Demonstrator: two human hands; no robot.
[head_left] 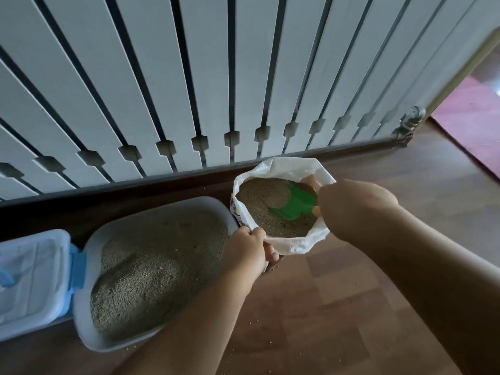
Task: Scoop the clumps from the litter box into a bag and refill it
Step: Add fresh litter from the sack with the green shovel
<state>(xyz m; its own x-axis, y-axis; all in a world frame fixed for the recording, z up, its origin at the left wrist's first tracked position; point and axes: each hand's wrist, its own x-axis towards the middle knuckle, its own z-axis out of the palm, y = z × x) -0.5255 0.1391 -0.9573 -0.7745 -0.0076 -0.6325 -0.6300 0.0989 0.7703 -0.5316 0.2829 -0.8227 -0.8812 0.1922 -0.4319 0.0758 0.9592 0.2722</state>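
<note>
On wooden floor by white slatted wall: one litter box filled with litter, one white bag just beside, one green scoop inside, one lidded bin. Left hand pinching bag rim; right hand gripping scoop handle.

Green scoop in open litter bag

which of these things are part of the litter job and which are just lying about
In use:
- litter box, filled with litter
- white litter bag, left hand pinching its rim
- green scoop in the bag, held by right hand

Just there:
- lidded plastic bin beside the box
- white slatted panel
- red rug
</note>
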